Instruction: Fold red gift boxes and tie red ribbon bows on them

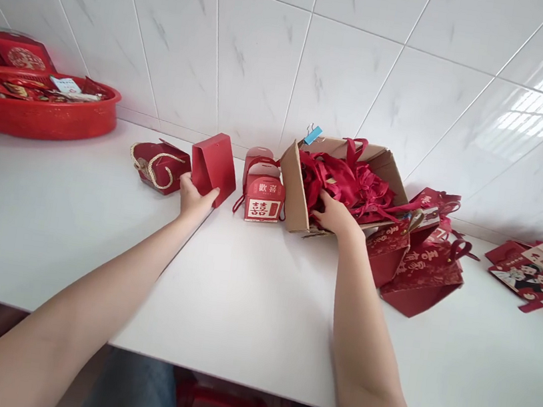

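Note:
My left hand (pixel 193 198) grips the lower edge of a plain red paper bag (pixel 215 166) standing open on the white table (pixel 247 308). My right hand (pixel 334 215) reaches into a tipped cardboard box (pixel 293 190) and closes on the red fabric pouches (pixel 350 177) inside it. A red box with rope handles (pixel 160 164) lies just left of the plain bag. Between my hands stands a small red and white gift box (pixel 263 197) with a handle.
A red plastic basin (pixel 37 110) with red packets sits at the far left. Red patterned gift bags (pixel 419 265) lie right of the cardboard box, and flat printed bags (pixel 542 272) lie at the far right. A white tiled wall backs the table.

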Demonstrator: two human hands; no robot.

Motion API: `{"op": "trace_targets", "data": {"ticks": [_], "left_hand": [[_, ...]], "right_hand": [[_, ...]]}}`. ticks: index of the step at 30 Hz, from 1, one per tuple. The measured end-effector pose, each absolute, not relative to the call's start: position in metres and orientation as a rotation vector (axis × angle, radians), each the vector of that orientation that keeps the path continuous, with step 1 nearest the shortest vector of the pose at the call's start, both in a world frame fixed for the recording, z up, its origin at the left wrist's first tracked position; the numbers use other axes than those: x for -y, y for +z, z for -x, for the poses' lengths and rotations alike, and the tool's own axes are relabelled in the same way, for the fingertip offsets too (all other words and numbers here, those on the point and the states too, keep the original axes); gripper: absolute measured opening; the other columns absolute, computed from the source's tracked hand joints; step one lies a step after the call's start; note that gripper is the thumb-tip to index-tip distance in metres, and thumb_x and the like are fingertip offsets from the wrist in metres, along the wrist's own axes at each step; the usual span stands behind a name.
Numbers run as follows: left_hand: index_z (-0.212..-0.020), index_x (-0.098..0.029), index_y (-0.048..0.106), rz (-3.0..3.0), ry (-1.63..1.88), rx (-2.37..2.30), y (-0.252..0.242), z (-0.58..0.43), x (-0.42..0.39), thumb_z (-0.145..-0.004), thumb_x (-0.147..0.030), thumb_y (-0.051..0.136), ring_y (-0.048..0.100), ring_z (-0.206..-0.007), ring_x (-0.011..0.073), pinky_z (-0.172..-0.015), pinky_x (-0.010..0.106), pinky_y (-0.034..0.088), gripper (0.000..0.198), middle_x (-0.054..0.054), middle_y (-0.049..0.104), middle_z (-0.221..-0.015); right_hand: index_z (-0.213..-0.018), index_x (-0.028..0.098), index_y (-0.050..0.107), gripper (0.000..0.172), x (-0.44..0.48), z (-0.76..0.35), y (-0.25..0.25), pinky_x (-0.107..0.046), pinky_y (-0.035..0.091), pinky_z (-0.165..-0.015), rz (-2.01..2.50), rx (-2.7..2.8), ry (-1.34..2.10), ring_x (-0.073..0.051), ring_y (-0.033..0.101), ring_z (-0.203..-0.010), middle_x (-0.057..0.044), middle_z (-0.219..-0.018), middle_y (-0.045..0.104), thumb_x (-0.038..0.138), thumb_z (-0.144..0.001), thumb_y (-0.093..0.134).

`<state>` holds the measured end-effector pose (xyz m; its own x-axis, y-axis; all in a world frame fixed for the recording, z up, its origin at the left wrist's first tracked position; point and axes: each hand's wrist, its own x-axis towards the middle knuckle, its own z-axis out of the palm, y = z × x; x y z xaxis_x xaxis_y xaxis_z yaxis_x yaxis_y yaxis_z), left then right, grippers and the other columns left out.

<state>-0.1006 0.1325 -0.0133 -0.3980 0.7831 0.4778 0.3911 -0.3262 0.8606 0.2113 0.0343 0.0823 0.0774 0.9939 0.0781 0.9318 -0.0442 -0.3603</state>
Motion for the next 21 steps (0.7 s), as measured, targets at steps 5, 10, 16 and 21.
{"op": "trace_targets", "data": {"ticks": [5,10,16,21], "left_hand": [[-0.100,-0.024,0.038,-1.504,1.788,-1.594,-0.0117,0.1005,-0.1318,-0.056,-0.020,0.075,0.051,-0.114,0.0321,-0.101,0.049,0.042,0.058,0.009,0.048,-0.111],[-0.099,-0.025,0.038,-1.492,1.778,-1.597,-0.0111,0.1007,-0.1319,-0.056,-0.021,0.075,0.051,-0.113,0.0320,-0.100,0.049,0.042,0.058,0.008,0.048,-0.110],[-0.102,-0.024,0.038,-1.505,1.767,-1.602,-0.0123,0.1009,-0.1325,-0.056,-0.022,0.075,0.050,-0.115,0.0328,-0.101,0.050,0.042,0.059,0.010,0.047,-0.114],[-0.104,-0.025,0.039,-1.484,1.785,-1.582,-0.0162,0.1021,-0.1360,-0.055,-0.021,0.076,0.049,-0.118,0.0324,-0.104,0.050,0.040,0.062,0.009,0.047,-0.117]], "right_hand": [[-0.140,0.022,0.037,0.065,-0.0363,-0.2074,0.0802,-0.044,0.047,-0.092,2.222,1.859,0.162,-0.035,0.055,-0.119,-0.021,-0.134,0.050,0.043,-0.082,0.058],[-0.139,0.020,0.035,0.077,-0.0314,-0.2043,0.0817,-0.047,0.048,-0.087,2.274,1.781,0.140,-0.039,0.056,-0.115,-0.023,-0.128,0.053,0.041,-0.073,0.067],[-0.123,0.020,0.055,0.044,-0.0352,-0.2062,0.0813,-0.041,0.048,-0.090,2.064,1.591,0.148,-0.033,0.060,-0.110,-0.015,-0.115,0.065,0.026,-0.079,0.053],[-0.129,0.017,0.049,0.043,-0.0369,-0.2100,0.0842,-0.034,0.044,-0.095,1.860,1.293,0.002,-0.025,0.060,-0.108,-0.014,-0.117,0.065,0.026,-0.088,0.041]]}}
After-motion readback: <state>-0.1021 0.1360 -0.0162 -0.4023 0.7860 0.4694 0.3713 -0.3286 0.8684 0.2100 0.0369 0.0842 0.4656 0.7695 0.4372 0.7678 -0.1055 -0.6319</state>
